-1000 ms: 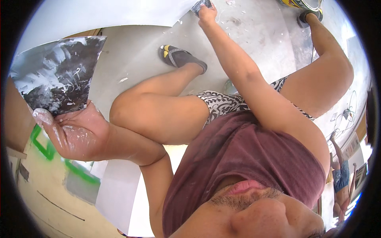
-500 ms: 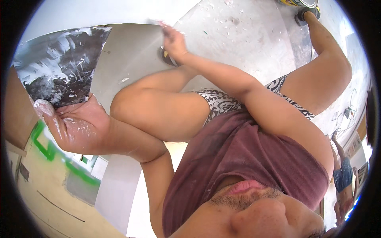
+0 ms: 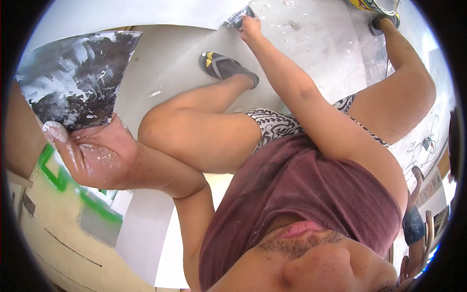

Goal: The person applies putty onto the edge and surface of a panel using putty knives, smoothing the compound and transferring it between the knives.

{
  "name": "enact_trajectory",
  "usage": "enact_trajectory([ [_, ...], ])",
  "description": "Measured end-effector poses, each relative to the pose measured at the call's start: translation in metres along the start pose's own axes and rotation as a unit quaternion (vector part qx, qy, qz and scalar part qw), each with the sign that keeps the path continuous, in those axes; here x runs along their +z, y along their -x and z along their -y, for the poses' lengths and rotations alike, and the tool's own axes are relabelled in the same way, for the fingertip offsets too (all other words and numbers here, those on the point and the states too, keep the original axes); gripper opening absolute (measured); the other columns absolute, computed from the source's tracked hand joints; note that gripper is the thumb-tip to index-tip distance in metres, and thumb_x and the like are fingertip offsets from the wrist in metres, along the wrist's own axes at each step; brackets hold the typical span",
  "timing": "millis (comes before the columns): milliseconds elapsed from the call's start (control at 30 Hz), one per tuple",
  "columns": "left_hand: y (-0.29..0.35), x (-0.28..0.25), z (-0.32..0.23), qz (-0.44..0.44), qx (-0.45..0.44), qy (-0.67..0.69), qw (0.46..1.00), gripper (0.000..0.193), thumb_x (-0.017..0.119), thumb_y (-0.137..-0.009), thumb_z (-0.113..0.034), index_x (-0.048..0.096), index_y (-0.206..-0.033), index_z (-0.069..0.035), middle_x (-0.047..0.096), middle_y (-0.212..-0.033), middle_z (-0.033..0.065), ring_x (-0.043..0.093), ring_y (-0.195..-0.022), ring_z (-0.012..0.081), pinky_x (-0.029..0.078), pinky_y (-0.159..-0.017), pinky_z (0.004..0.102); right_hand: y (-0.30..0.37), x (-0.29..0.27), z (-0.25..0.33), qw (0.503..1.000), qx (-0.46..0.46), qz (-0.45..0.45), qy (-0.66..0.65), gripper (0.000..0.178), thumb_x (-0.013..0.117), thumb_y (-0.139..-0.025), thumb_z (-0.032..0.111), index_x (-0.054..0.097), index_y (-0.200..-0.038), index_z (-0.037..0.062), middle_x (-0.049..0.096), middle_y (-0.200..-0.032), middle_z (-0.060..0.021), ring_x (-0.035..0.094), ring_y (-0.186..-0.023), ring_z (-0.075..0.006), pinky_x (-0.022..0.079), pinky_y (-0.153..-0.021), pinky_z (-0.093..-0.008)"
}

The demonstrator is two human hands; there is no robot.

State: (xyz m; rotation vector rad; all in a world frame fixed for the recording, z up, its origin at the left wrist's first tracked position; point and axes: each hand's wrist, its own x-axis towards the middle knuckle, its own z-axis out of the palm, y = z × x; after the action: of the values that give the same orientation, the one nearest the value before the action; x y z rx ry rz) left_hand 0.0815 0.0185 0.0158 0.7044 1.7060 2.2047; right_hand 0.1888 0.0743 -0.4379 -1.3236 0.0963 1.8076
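My left hand (image 3: 97,155), its thumb and palm spotted with white, is closed on one edge of a dark, flat plate (image 3: 90,68) smeared with white putty. At the top, my right hand (image 3: 250,29) reaches out on an extended arm. Its fingers grip a small putty knife (image 3: 237,18), whose dark blade also carries white smears. That blade lies at the lower right edge of a large white panel (image 3: 146,12). Whether it touches the panel, I cannot tell.
Crumbs and white flecks lie on the grey floor (image 3: 306,58). A bucket (image 3: 372,6) stands beside my far foot at the upper right. A cable (image 3: 425,143) runs along the right side, and another person (image 3: 413,228) is at the lower right. Green marks (image 3: 99,207) cross a pale surface at left.
My right hand has moved right and up along the panel's edge with the putty knife, uncovering my sandalled foot. My left hand and the plate have barely shifted.
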Motion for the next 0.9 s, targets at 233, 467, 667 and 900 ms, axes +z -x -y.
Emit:
enact_trajectory([
  [233,0.005,-0.007,-0.006,-0.016,0.001,0.004,1.000,0.033,0.061,-0.089,-0.009,0.060,-0.115,0.012,0.059,-0.114,0.0215,0.055,-0.106,0.0277,0.042,-0.092,0.0418,0.088,0.087,-0.005,0.950,-0.263,-0.017,0.170,0.049,0.050,-0.089,-0.001,0.043,-0.137,-0.0064,0.059,-0.124,-0.0204,0.058,-0.114,-0.0299,0.043,-0.100,-0.0328],
  [467,0.007,-0.012,-0.007,-0.014,-0.013,0.047,0.999,0.030,0.060,-0.090,-0.008,0.059,-0.111,0.014,0.060,-0.107,0.0207,0.058,-0.098,0.0255,0.048,-0.082,0.0400,0.217,0.135,-0.011,0.905,-0.303,0.118,0.275,0.038,0.051,-0.091,0.001,0.053,-0.128,-0.0052,0.059,-0.127,-0.0219,0.055,-0.121,-0.0314,0.038,-0.105,-0.0329],
  [667,0.004,-0.016,-0.007,-0.022,-0.025,0.019,0.999,0.033,0.057,-0.090,-0.011,0.060,-0.117,0.008,0.059,-0.117,0.0175,0.054,-0.108,0.0264,0.041,-0.096,0.0414,0.165,0.074,-0.007,0.887,-0.321,0.159,0.292,0.040,0.053,-0.091,0.002,0.055,-0.131,0.0025,0.059,-0.129,-0.0151,0.056,-0.118,-0.0244,0.042,-0.102,-0.0339],
  [900,0.009,-0.014,-0.008,-0.010,-0.037,0.042,0.998,0.035,0.059,-0.089,-0.010,0.059,-0.118,0.008,0.059,-0.118,0.0172,0.055,-0.109,0.0256,0.041,-0.097,0.0407,-0.019,-0.008,0.051,0.978,-0.196,-0.063,0.015,0.028,0.052,-0.083,-0.007,0.056,-0.110,-0.0011,0.064,-0.094,-0.0097,0.064,-0.080,-0.0205,0.053,-0.073,-0.0332],
])
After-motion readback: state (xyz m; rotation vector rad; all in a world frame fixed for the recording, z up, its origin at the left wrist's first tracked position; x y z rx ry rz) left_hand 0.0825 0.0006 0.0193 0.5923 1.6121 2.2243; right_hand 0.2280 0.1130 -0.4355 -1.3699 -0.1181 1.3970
